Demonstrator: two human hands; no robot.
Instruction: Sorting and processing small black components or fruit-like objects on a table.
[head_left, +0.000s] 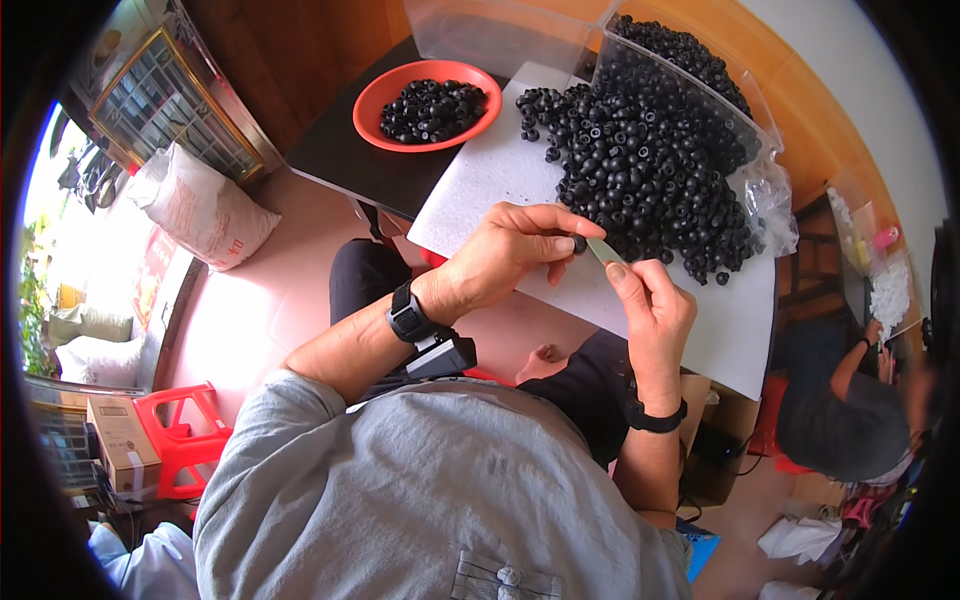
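My left hand (503, 257) is closed, pinching a small round black part (578, 244) between thumb and fingers. Close beside it, my right hand (657, 310) grips a thin, pale greenish blade-like strip (603, 251), whose far end reaches the black part. Whether the strip touches the part or only lies against it, I cannot tell. Beyond both hands a large heap of the same black parts (650, 165), many with a round hole, spreads over the white board (470, 190). An orange-red bowl (364, 112) at the far left holds more of them.
Behind the heap, a clear plastic bin (760, 105) lies tilted, black parts inside. Crumpled clear plastic (775, 205) is at the board's right edge. A red stool (185, 440) and cardboard box (122, 445) stand left; a white sack (205, 205) lies farther off. Another person (850, 410) sits right.
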